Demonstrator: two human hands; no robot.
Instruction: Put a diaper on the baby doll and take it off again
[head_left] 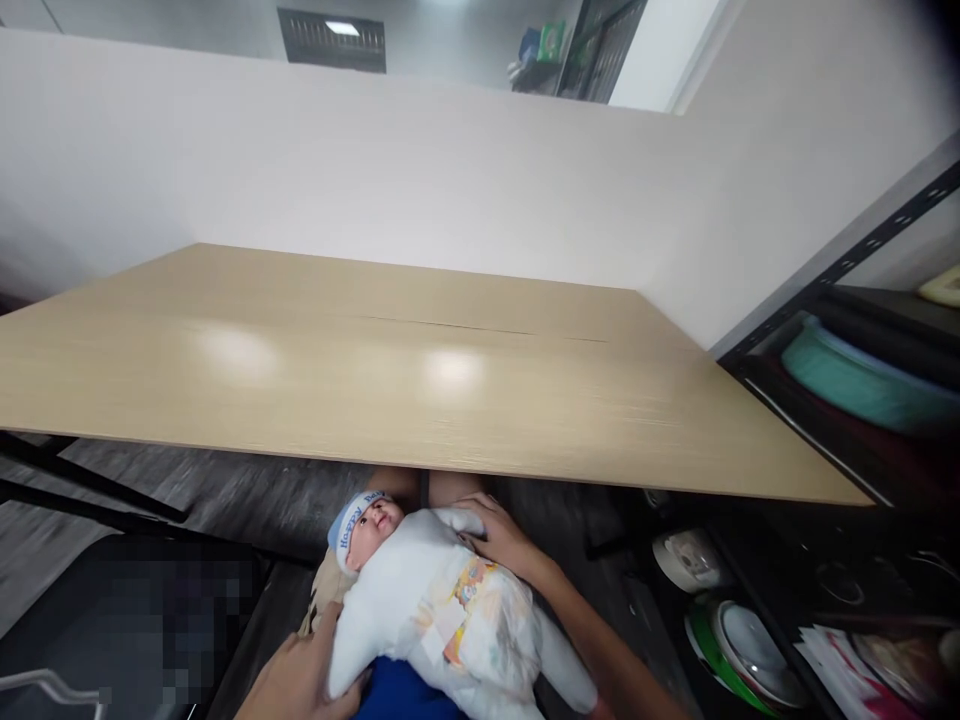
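Both-hand grip: left hand and right hand grasping doll; looks soft, light, floppy; best supported under torso.

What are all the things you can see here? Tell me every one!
baby doll: one, white suit, white-and-blue cap, printed diaper; lying face up below the table's near edge.
table: one, light wood; across the middle, its top bare.
partition wall: one, white; behind the table.
shelf rack: one, black metal; at the right.
basin: one, teal; on the rack's upper shelf.
bowls and plates: several, white and green; low on the rack.
blue cloth: one patch; under the doll.
left hand: one; holding the doll's arm at the bottom edge.
right hand: one; resting on the doll's other arm and side.
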